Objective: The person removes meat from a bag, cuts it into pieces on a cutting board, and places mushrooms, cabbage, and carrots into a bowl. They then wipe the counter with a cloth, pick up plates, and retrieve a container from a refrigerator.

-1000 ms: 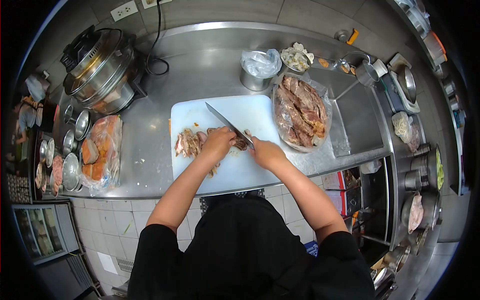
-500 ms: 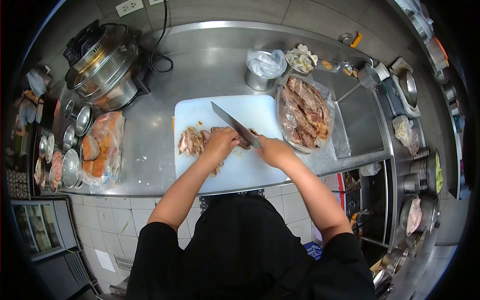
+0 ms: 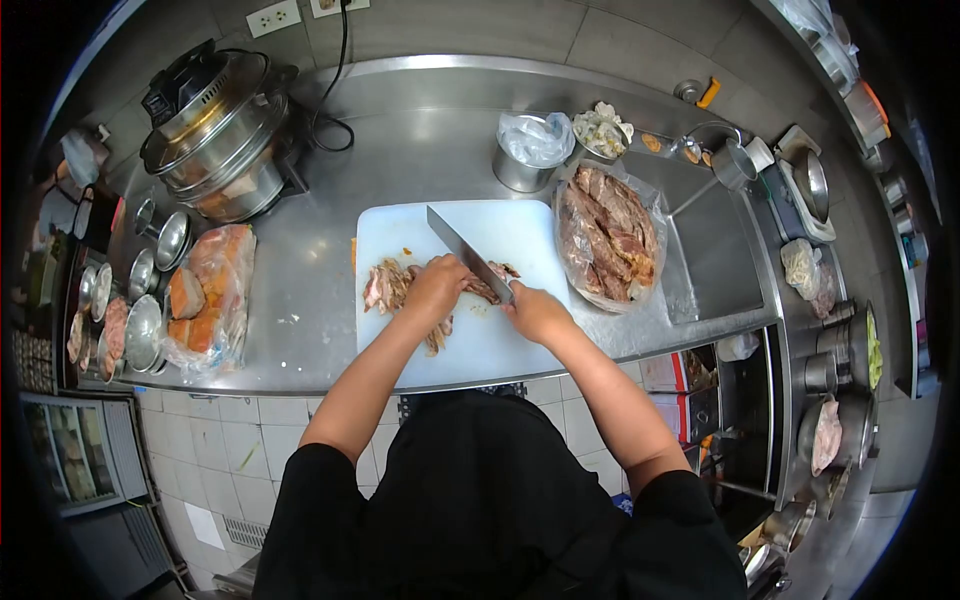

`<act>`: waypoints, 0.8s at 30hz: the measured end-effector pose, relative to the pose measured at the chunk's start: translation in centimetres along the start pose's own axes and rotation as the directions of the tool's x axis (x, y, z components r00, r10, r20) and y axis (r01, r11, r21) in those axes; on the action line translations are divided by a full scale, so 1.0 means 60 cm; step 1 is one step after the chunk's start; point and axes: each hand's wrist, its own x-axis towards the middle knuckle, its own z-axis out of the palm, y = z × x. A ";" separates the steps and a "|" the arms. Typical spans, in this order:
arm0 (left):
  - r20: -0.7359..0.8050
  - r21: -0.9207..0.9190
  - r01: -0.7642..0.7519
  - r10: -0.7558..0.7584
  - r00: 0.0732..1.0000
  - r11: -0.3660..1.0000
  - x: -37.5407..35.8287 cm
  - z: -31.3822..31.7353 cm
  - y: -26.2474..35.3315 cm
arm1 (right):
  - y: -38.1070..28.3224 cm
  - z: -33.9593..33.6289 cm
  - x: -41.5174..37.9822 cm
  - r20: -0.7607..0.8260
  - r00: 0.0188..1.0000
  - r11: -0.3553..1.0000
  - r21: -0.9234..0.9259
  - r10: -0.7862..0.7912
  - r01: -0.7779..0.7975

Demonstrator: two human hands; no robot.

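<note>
My right hand (image 3: 538, 313) is closed around the handle of a large kitchen knife (image 3: 458, 243), whose blade slants up and left over the white cutting board (image 3: 500, 355). Beneath the blade lies a piece of cooked meat (image 3: 482, 287), partly covered by the knife. With curled fingers my left hand (image 3: 438, 285) presses on this meat, close beside the blade. Sliced meat (image 3: 383, 286) is heaped to the left of that hand, and some strips lie under the wrist.
A plastic bag of cooked meat (image 3: 610, 235) touches the board's right side, next to the sink (image 3: 715, 250). Behind stands a metal pot (image 3: 525, 172) topped with plastic. Bagged bread (image 3: 218, 275) and a countertop oven (image 3: 225, 140) are at left.
The view has shifted slightly, so the counter appears a little lower and further right. My hands keep nearly the same place on the board, with the knife still over the meat.
</note>
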 end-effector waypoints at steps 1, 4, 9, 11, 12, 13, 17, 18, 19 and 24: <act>-0.005 0.003 -0.006 0.006 1.000 1.000 0.001 0.000 -0.001 | 0.000 -0.003 0.003 -0.020 1.000 1.000 0.003 -0.023 0.023; 0.001 0.012 0.009 -0.009 1.000 1.000 0.005 0.007 -0.001 | -0.012 -0.027 0.003 -0.067 0.995 0.996 -0.052 -0.081 0.077; -0.008 0.045 0.025 -0.025 1.000 0.999 -0.003 0.008 0.004 | -0.027 -0.066 -0.042 0.130 0.992 0.995 -0.099 -0.004 0.017; 0.004 0.036 0.029 -0.029 1.000 0.999 -0.003 0.010 0.000 | -0.012 -0.007 -0.007 0.048 0.999 1.000 -0.027 -0.012 0.013; 0.010 0.031 0.029 -0.029 1.000 0.999 -0.004 0.013 -0.002 | -0.019 0.001 0.007 0.038 0.999 0.999 -0.030 0.015 -0.014; 0.010 0.034 0.025 -0.025 1.000 0.999 -0.004 0.014 -0.003 | -0.014 0.004 0.017 0.034 0.999 0.999 -0.028 0.015 -0.014; 0.016 0.033 0.015 -0.016 1.000 0.999 -0.002 0.010 -0.004 | -0.036 -0.059 0.012 0.077 0.995 0.997 -0.029 -0.063 0.066; 0.019 0.074 0.010 -0.011 1.000 0.997 -0.005 0.012 -0.004 | -0.050 -0.085 -0.005 0.167 0.986 0.999 -0.018 -0.031 0.034; 0.027 0.069 0.018 -0.020 0.999 0.997 -0.008 0.012 -0.001 | -0.059 -0.096 -0.020 0.178 0.984 0.999 -0.016 -0.028 0.031; 0.012 0.019 0.016 -0.017 1.000 1.000 -0.004 0.012 -0.005 | -0.048 -0.001 0.012 0.103 0.993 0.993 0.099 0.057 -0.068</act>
